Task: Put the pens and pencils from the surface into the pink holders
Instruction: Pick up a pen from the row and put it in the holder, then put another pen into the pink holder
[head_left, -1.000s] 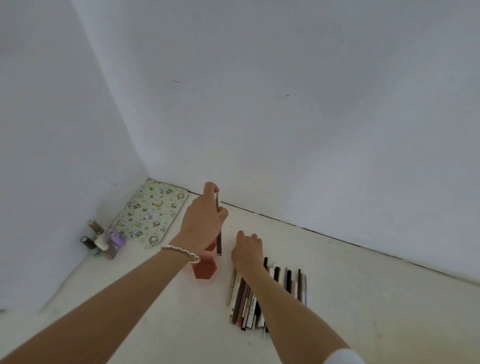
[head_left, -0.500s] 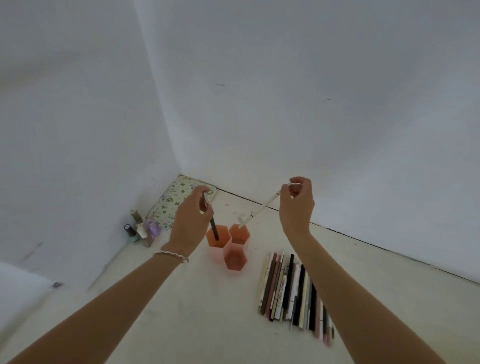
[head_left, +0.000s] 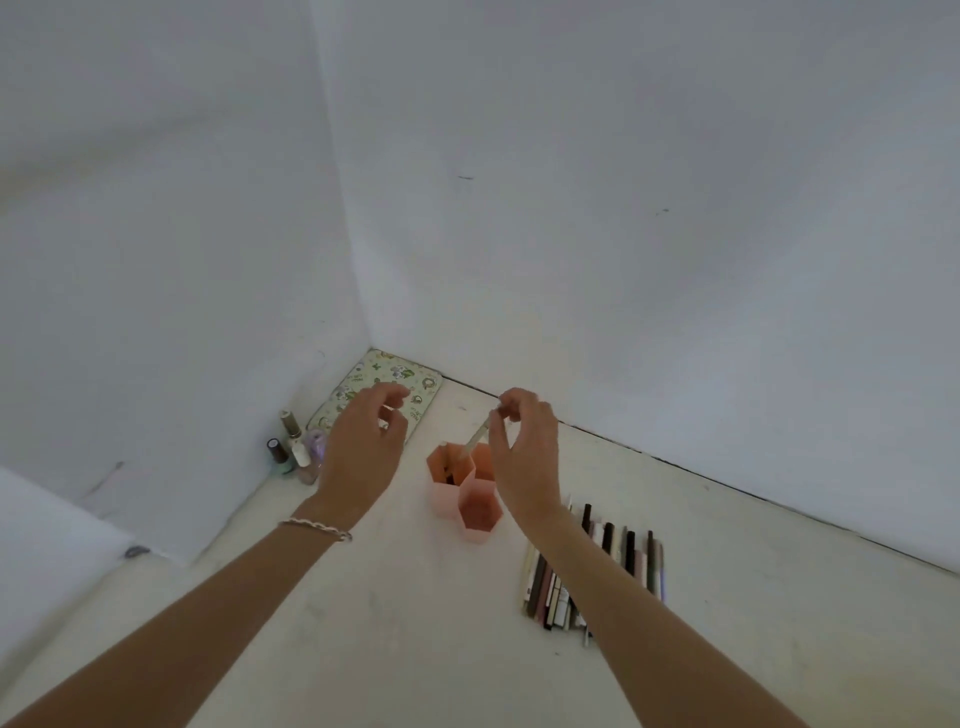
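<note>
You've got translucent matt plastic pink holders on a smooth matt white surface, glossy glass bottles beside.

Two bare forearms entered from bottom edge, no sleeves visible on either. Left hand bare; thin beaded or braided bracelet, pale silvery-white, circled left wrist. Right hand bare, no ring, watch or band visible. Fingernails too blurred to make out.
</note>
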